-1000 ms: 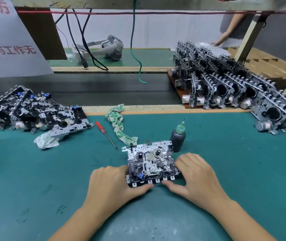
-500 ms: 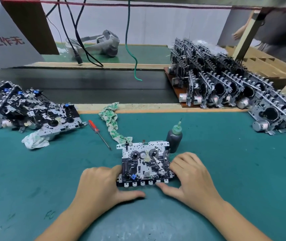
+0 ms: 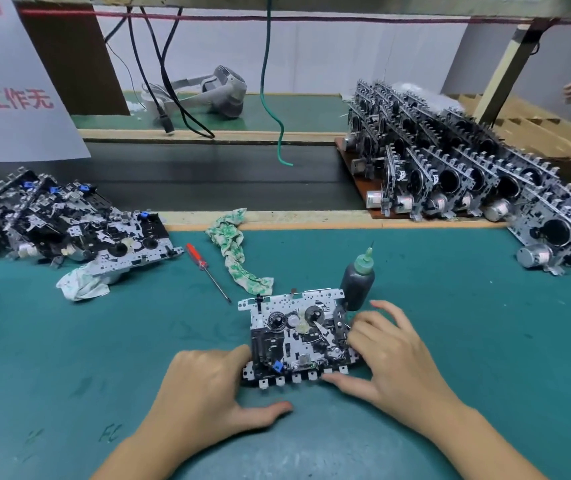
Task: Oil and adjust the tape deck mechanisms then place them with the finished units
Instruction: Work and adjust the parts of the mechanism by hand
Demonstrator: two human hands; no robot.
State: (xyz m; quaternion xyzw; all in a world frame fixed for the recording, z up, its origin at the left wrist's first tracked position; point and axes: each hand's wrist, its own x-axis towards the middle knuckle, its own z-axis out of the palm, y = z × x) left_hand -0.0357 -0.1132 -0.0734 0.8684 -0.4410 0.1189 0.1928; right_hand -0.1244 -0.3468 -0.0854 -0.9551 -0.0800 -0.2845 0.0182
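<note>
the green worktop (image 3: 450, 341) fills the lower frame. at the right edge stand rows of upright tape deck mechanisms (image 3: 450, 174), probably the finished units; a looser heap of mechanisms (image 3: 69, 226) lies flat at the left. at lower centre one tape deck mechanism (image 3: 298, 336) lies flat on the worktop between both hands. the left hand (image 3: 204, 393) rests against its left edge with fingers curled at the frame and thumb stretched along the worktop below it. the right hand (image 3: 391, 355) holds the right side, fingers spread and bent over the top parts, thumb at the near edge. the oil bottle (image 3: 358, 284) stands just behind, touching or nearly touching the chassis. a red screwdriver (image 3: 204, 268) and a patterned rag (image 3: 239, 261) lie further back.

the mechanism looks like a stiff stamped-metal plate, light, with sharp tabs, delicate springs and levers on top, so holding it by the outer edges seems safest.

a white sign (image 3: 7, 81) at upper left carries red chinese characters, partly cut off; "工作无" is legible.
</note>
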